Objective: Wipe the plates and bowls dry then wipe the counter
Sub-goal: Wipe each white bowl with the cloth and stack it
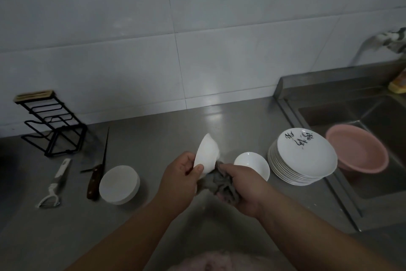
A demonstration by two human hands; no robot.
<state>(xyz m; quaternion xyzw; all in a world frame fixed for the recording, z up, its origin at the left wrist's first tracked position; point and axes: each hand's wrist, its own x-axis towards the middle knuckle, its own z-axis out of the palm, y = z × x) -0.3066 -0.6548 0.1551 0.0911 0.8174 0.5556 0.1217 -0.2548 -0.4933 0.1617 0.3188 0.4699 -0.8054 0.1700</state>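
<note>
My left hand (183, 170) grips a small white bowl (206, 154) tilted on edge above the steel counter (153, 130). My right hand (239, 185) holds a bunched grey cloth (222, 183) pressed against the bowl's lower side. A white bowl (252, 164) stands upright just right of my hands. A stack of several white plates (304, 155), the top one with black writing, sits further right. An upside-down white bowl (119, 184) rests to the left.
A dark-handled knife (96, 174) and a white peeler (55, 185) lie at the left, near a black wire rack (50, 125). A steel sink (362, 150) at the right holds a pink basin (357, 151). A tap (391, 40) juts from the tiled wall.
</note>
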